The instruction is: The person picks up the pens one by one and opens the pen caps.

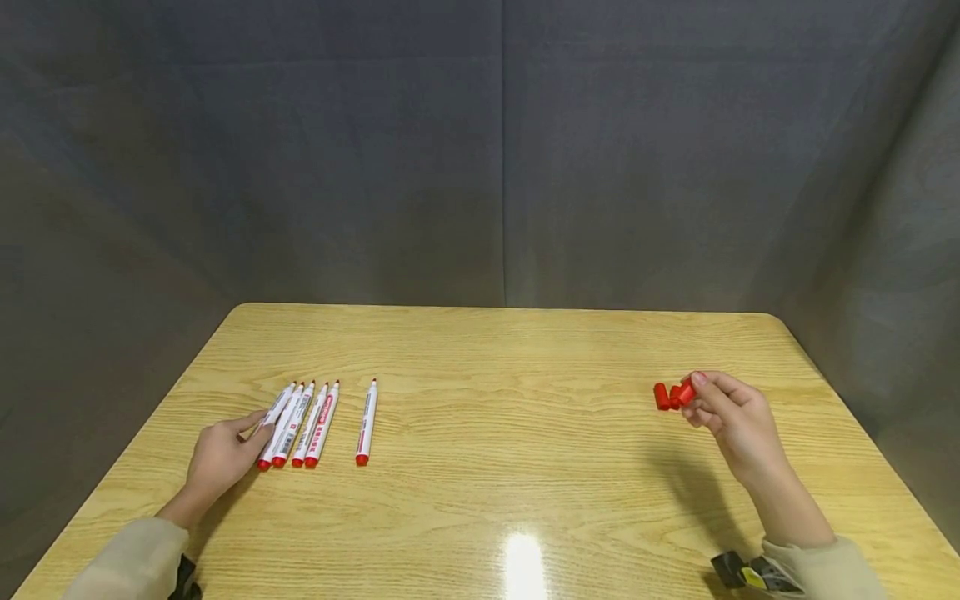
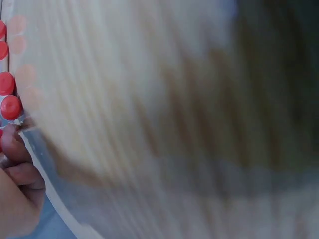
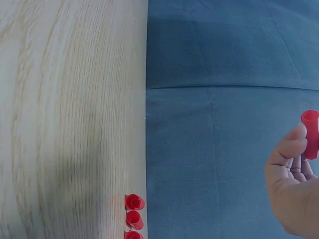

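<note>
On the left side of the table several uncapped red markers (image 1: 321, 423) lie side by side, tips toward the far edge. My left hand (image 1: 225, 454) grips the outermost marker (image 1: 276, 425) of that row between thumb and fingers. In the left wrist view, curled fingers show beside the red marker ends (image 2: 11, 107). A single uncapped marker (image 1: 367, 423) lies apart, to the right of the row. Over at the table's right, my right hand (image 1: 731, 417) pinches a red marker cap (image 3: 310, 134), its open end facing up in the right wrist view.
Other red caps (image 1: 661, 396) lie on the wooden table (image 1: 517, 450) just left of my right hand; three show in the right wrist view. A dark cloth backdrop (image 1: 480, 167) hangs behind the table and along its sides.
</note>
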`<move>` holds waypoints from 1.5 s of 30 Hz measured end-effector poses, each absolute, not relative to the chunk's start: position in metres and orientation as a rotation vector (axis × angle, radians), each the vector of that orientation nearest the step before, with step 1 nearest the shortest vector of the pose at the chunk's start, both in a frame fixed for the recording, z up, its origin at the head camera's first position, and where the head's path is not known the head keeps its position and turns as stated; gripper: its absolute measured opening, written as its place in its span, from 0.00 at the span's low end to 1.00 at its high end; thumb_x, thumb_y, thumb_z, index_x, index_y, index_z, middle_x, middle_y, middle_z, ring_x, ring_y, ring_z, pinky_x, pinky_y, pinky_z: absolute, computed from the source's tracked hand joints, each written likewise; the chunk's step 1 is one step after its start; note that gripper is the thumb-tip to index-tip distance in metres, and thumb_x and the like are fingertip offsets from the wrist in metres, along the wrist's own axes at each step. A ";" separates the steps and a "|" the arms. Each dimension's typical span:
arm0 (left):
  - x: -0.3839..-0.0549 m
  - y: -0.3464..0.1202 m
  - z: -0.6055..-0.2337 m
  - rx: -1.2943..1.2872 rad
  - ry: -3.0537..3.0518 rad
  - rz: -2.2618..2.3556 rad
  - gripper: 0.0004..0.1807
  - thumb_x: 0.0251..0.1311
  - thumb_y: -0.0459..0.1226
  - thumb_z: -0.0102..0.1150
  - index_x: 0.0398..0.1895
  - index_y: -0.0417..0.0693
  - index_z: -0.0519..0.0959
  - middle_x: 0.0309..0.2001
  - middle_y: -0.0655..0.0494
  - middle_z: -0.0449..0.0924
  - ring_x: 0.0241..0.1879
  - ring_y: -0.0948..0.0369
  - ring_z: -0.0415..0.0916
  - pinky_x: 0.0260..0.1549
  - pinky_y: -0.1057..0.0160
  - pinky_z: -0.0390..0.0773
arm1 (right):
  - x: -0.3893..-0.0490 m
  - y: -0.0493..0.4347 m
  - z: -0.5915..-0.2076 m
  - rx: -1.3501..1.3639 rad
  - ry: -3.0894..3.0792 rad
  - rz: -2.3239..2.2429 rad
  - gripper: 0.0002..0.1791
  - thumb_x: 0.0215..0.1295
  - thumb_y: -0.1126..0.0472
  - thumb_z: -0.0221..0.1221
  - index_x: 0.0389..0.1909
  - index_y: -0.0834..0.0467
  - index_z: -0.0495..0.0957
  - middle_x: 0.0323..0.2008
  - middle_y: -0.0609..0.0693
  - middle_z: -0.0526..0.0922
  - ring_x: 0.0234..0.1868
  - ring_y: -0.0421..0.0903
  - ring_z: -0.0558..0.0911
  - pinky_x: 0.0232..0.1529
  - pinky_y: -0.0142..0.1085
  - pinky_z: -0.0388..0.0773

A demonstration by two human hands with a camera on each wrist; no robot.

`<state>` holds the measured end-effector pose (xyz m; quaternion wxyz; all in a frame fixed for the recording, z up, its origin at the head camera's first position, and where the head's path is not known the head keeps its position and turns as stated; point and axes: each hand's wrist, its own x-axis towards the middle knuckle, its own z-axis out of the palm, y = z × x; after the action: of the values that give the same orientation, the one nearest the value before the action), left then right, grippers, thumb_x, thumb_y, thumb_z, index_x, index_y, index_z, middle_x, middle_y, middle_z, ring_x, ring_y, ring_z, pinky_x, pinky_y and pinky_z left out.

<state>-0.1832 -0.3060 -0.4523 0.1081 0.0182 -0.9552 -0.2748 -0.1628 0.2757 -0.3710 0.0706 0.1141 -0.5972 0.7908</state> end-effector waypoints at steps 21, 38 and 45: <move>-0.183 -0.306 -0.444 0.119 -2.947 -0.664 0.31 0.62 0.51 0.45 0.59 0.36 0.69 0.06 0.55 0.61 0.11 0.65 0.46 0.08 0.65 0.53 | -0.160 0.284 -0.368 0.320 -1.827 2.362 0.14 0.67 0.69 0.47 0.29 0.59 0.81 0.24 0.47 0.80 0.22 0.39 0.77 0.26 0.28 0.74; -0.172 -0.287 -0.422 0.036 -2.644 -0.667 0.25 0.59 0.46 0.53 0.55 0.39 0.74 0.05 0.62 0.55 0.07 0.63 0.53 0.06 0.65 0.53 | -0.161 0.319 -0.374 0.191 -2.074 2.267 0.11 0.66 0.66 0.50 0.32 0.54 0.80 0.25 0.44 0.79 0.25 0.38 0.78 0.28 0.28 0.76; -0.163 -0.282 -0.412 0.035 -2.506 -0.743 0.22 0.57 0.42 0.57 0.53 0.42 0.76 0.04 0.62 0.57 0.06 0.67 0.51 0.05 0.67 0.52 | -0.171 0.339 -0.380 0.065 -2.248 2.153 0.06 0.65 0.60 0.54 0.31 0.52 0.79 0.24 0.43 0.78 0.26 0.38 0.77 0.28 0.28 0.75</move>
<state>-0.1630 -0.2817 -0.4122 0.2609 0.0130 -0.9254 -0.2744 -0.1714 0.3388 -0.3796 0.0140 0.0208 -0.7219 0.6916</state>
